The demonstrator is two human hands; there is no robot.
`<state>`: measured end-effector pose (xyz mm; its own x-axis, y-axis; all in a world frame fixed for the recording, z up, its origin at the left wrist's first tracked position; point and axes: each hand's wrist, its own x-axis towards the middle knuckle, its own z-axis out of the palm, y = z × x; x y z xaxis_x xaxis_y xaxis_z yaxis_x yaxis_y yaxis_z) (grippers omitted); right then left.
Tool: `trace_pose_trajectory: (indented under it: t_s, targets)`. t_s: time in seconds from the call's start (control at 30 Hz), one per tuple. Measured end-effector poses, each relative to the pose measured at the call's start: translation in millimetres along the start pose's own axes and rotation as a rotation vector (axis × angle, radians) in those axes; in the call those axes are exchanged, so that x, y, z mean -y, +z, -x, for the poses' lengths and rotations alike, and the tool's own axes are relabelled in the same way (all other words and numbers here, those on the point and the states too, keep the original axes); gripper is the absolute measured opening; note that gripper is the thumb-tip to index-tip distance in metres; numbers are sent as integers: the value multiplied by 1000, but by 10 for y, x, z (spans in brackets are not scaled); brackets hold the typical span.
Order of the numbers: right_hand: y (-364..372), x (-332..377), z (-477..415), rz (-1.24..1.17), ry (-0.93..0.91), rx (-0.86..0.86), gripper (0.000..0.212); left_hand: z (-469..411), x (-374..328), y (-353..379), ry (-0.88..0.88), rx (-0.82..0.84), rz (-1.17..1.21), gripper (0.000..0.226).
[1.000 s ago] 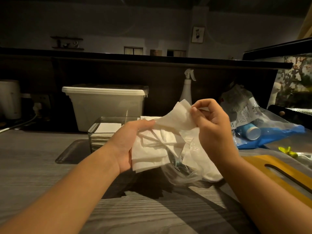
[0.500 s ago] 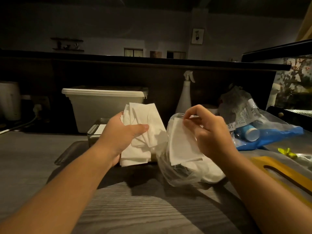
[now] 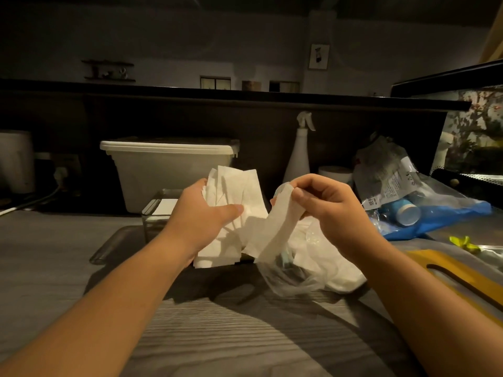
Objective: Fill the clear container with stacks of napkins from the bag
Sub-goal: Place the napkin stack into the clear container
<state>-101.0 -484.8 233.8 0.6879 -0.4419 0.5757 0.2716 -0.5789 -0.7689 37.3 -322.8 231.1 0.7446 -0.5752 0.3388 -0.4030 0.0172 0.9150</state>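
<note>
Behind, clear container holds seemingly few napkins; bag holds more.

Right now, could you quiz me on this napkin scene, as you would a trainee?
1. True or false: the left hand holds a stack of napkins.
2. What does the right hand pinch? A) the spray bottle B) a single napkin C) the yellow board
3. Fill in: the clear container stands just in front of the lidded white ____.

Key:
1. True.
2. B; the napkin hangs from the fingers above the clear plastic bag.
3. Bin.
</note>
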Motion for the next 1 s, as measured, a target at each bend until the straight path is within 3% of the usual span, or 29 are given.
trace_pose_trajectory:
  t_s: [0.13, 0.37, 0.5, 0.6, 1.0]
  targets:
    - [-1, 25, -1, -158, 69, 6, 16, 58, -27, 43, -23, 175, -43, 41]
    - [145, -12, 57, 180, -68, -32, 17, 133, -44, 117, -200, 412, 173, 29]
    - [169, -18, 79, 283, -108, -111, 15, 166, -63, 131, -320, 440, 317, 16]
    - [183, -30, 104, 365, -144, -152, 16, 184, -65, 145, -406, 460, 379, 23]
    - [250, -56, 122, 434, -132, -218, 19, 214, -64, 188, -385, 484, 425, 28]
